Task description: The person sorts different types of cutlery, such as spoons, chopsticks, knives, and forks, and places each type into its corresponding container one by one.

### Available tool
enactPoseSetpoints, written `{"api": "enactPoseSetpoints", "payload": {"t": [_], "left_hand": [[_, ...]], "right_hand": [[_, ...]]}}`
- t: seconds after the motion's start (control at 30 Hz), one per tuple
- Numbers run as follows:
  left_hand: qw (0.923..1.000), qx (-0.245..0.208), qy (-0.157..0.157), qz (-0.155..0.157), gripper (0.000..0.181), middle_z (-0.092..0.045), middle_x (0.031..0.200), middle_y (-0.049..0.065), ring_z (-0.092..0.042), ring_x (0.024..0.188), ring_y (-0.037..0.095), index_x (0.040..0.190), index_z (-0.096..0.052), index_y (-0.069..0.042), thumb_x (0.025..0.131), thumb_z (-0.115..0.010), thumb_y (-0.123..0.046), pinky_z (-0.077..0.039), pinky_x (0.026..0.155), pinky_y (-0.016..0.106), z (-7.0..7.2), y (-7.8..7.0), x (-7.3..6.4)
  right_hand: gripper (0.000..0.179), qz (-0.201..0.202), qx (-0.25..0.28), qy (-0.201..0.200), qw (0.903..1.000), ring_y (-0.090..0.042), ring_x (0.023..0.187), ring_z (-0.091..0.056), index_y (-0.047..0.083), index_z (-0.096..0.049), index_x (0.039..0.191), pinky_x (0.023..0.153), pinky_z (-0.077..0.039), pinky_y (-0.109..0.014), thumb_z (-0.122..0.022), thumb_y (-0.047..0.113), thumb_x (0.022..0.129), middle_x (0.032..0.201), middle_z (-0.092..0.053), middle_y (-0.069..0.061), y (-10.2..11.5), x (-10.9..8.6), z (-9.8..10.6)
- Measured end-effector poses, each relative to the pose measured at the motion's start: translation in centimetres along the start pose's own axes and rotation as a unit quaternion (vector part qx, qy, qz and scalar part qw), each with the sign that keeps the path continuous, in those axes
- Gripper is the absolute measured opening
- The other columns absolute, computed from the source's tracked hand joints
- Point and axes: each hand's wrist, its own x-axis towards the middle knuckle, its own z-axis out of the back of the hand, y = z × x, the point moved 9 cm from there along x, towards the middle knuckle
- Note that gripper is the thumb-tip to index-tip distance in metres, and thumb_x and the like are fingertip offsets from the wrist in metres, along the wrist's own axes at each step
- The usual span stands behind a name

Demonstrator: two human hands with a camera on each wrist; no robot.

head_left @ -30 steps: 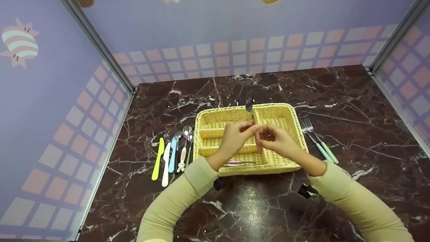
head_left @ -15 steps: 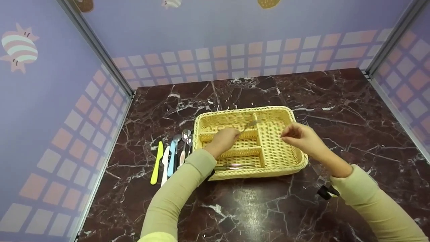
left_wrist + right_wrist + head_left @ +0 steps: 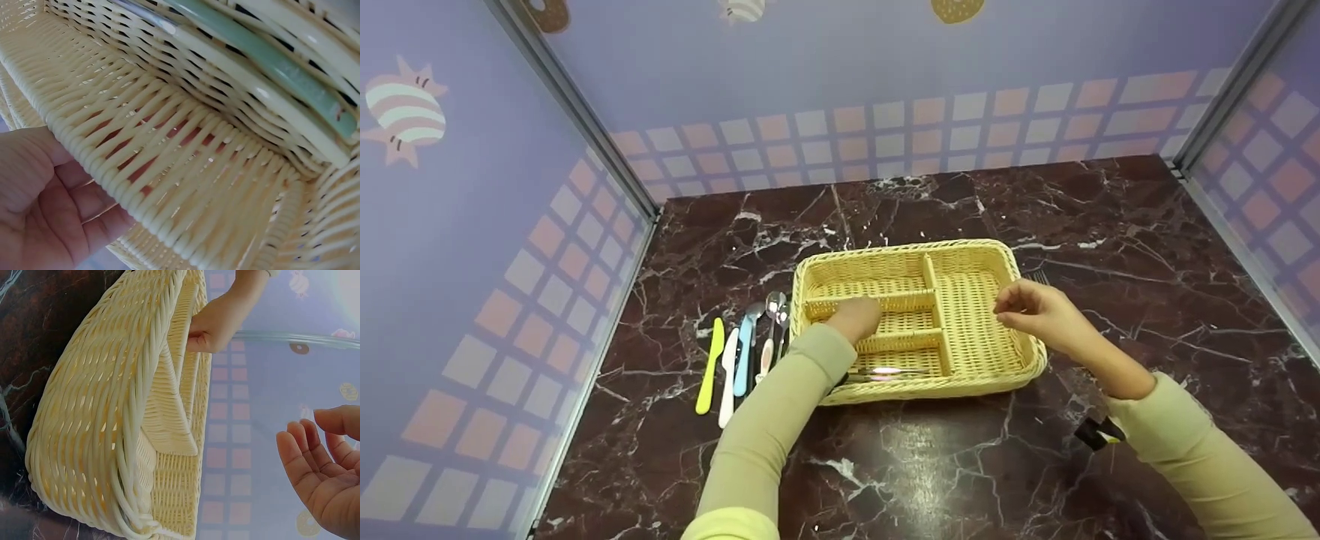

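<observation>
My left hand (image 3: 856, 318) reaches down into the middle left compartment of the yellow wicker basket (image 3: 990, 390). In the left wrist view its fingers (image 3: 93, 216) bend behind a woven divider (image 3: 152, 146), and reddish patches show through the weave. The fork it carried a moment earlier is out of sight, so I cannot tell whether the fingers still hold it. Beyond that divider, a green handle (image 3: 270, 62) and a cream handle (image 3: 270, 104) lie in the front compartment. Above the basket's right side hovers my right hand (image 3: 1039, 311), fingers loosely bent with nothing between them.
Left of the basket lie a yellow knife (image 3: 710, 367), a white knife (image 3: 728, 375), a blue-handled utensil (image 3: 743, 356) and several spoons (image 3: 774, 304). Fork tines (image 3: 1040, 276) peek out behind the right hand. Patterned walls (image 3: 840, 67) stand around the dark marble table (image 3: 915, 465).
Both hands were together on a fork above the basket. The right hand let go and drew right; the left carried the fork left and down into the compartment, where the fork dropped from view.
</observation>
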Motion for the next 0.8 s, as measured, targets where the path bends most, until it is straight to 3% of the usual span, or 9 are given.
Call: {"api": "enactPoseSetpoints", "payload": {"t": [0.03,0.1,0.23,0.3,0.37,0.43,0.57,0.7,0.8], "left_hand": [[1.0,-0.004,0.007,0.0,0.02,-0.066,0.099,0.011,-0.06,0.077,0.019,0.081,-0.065,-0.005,0.089,-0.047,0.0,-0.054,0.066,0.036,0.2,-0.2,-0.3],[0.9996,-0.021,0.019,0.004,0.02,-0.066,0.101,0.012,-0.058,0.078,0.018,0.083,-0.064,-0.004,0.09,-0.046,0.0,-0.053,0.068,0.032,2.0,-0.8,-2.6],[0.9958,-0.087,-0.029,-0.008,0.02,-0.062,0.075,0.006,-0.047,0.063,0.015,0.066,-0.056,-0.007,0.086,-0.055,-0.002,-0.044,0.056,0.026,4.1,-0.7,-4.4],[0.9893,-0.134,-0.055,-0.018,0.024,-0.051,0.064,0.003,-0.04,0.058,0.014,0.061,-0.05,-0.008,0.083,-0.057,-0.003,-0.038,0.053,0.025,5.4,-0.5,-5.3],[0.9777,-0.189,-0.088,-0.026,0.017,-0.053,0.067,0.002,-0.045,0.061,0.014,0.066,-0.057,-0.005,0.083,-0.058,-0.005,-0.042,0.057,0.024,6.7,0.2,-6.4],[0.965,-0.232,-0.117,-0.035,0.011,-0.061,0.077,0.006,-0.053,0.067,0.016,0.079,-0.064,-0.003,0.085,-0.057,-0.008,-0.047,0.064,0.026,7.9,1.3,-7.7],[0.9407,-0.292,-0.171,-0.024,0.027,-0.064,0.108,0.013,-0.061,0.093,0.025,0.111,-0.063,-0.003,0.088,-0.058,-0.015,-0.051,0.083,0.036,9.1,5.4,-10.5],[0.9169,-0.336,-0.215,0.008,0.028,-0.066,0.103,0.016,-0.062,0.083,0.025,0.113,-0.062,-0.002,0.088,-0.059,-0.013,-0.052,0.073,0.036,8.3,9.8,-12.5],[0.9082,-0.352,-0.224,0.026,0.028,-0.065,0.091,0.016,-0.059,0.068,0.022,0.112,-0.062,0.0,0.087,-0.059,-0.011,-0.049,0.061,0.034,6.7,11.8,-13.4]], "right_hand": [[0.015,0.0,0.0,0.0,1.0,0.0,0.074,-0.055,-0.011,-0.055,0.094,0.066,-0.049,-0.014,-0.06,-0.006,0.081,0.088,-0.06,-0.019,0.0,0.0,0.1],[0.016,0.0,0.002,-0.001,1.0,0.0,0.074,-0.055,-0.012,-0.055,0.094,0.066,-0.049,-0.014,-0.06,-0.007,0.08,0.087,-0.06,-0.016,-0.1,-0.1,0.3],[0.016,0.001,0.005,-0.014,0.9999,-0.001,0.073,-0.056,-0.012,-0.055,0.096,0.064,-0.049,-0.014,-0.06,-0.008,0.081,0.085,-0.06,-0.007,0.0,-0.4,1.3],[0.017,0.002,-0.004,-0.029,0.9996,0.0,0.074,-0.056,-0.011,-0.055,0.097,0.064,-0.048,-0.013,-0.06,-0.007,0.081,0.085,-0.06,-0.006,-0.1,-0.6,2.2],[0.017,0.001,-0.022,-0.053,0.9983,0.001,0.073,-0.055,-0.01,-0.056,0.096,0.064,-0.047,-0.012,-0.061,-0.006,0.081,0.086,-0.061,-0.009,-0.6,-0.8,3.3],[0.016,-0.002,-0.056,-0.084,0.9949,0.003,0.071,-0.053,-0.009,-0.057,0.096,0.061,-0.045,-0.011,-0.062,-0.005,0.081,0.086,-0.061,-0.014,-1.6,-1.0,4.7],[0.019,-0.036,-0.149,-0.119,0.9809,0.002,0.068,-0.05,-0.006,-0.059,0.1,0.056,-0.041,-0.012,-0.062,0.0,0.082,0.088,-0.062,-0.019,-5.0,-1.4,7.4],[0.026,-0.106,-0.216,-0.079,0.9675,-0.017,0.074,-0.055,-0.009,-0.057,0.107,0.06,-0.045,-0.024,-0.058,0.003,0.083,0.091,-0.061,-0.023,-9.8,-2.1,8.8],[0.032,-0.144,-0.246,-0.031,0.958,-0.036,0.079,-0.056,-0.015,-0.054,0.106,0.065,-0.047,-0.041,-0.058,0.004,0.081,0.09,-0.059,-0.028,-13.0,-2.8,9.0]]}}
